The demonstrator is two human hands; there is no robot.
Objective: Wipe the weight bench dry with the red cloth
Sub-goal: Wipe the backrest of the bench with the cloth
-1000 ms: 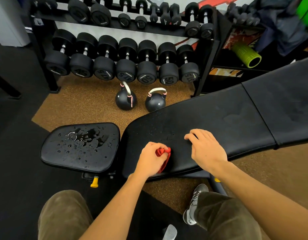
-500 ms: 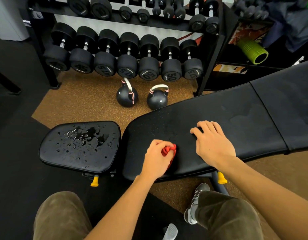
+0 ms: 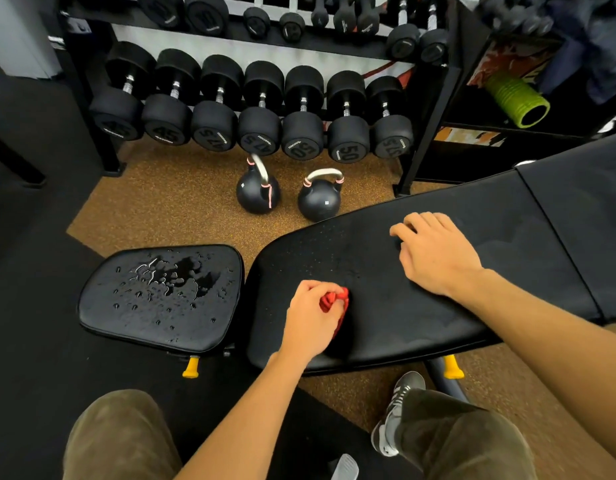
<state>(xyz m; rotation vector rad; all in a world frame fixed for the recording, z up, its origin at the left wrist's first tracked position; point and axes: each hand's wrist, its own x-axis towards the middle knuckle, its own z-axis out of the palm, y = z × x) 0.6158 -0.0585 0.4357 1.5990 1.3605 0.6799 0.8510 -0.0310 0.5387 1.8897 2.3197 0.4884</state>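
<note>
The red cloth [image 3: 334, 301] sat bunched in the left hand [image 3: 311, 320], whose curled fingers gripped it and pressed it onto the near end of the weight bench's back pad [image 3: 334, 244], probably to keep a firm wad for rubbing. The right hand [image 3: 434, 252] rested further along that pad, fingers loosely spread and holding nothing, apparently as a brace. Just left, the seat pad [image 3: 154, 323] carried pooled water [image 3: 171, 275] and looked unwiped; beyond, two kettlebells [image 3: 258, 199] stood on speckled brown flooring [image 3: 168, 202] before a dumbbell rack [image 3: 427, 109].
</note>
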